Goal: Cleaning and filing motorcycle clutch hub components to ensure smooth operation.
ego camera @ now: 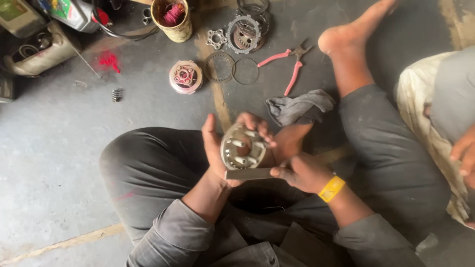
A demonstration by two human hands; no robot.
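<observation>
Both hands' fingers point(257, 123) curled around a round metal hub point(242, 147), right hand point(302, 173) pinching a flat bar point(249, 173).

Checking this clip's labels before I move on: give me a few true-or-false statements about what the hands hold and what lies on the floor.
1. The left hand holds a round metal hub with posts. True.
2. The right hand presses a flat metal bar under the hub. True.
3. The pink-handled pliers are in the right hand. False: they lie on the floor.
4. A yellow band is on the left wrist. False: the right wrist.
5. A grey rag lies on the floor beyond the hands. True.
</observation>
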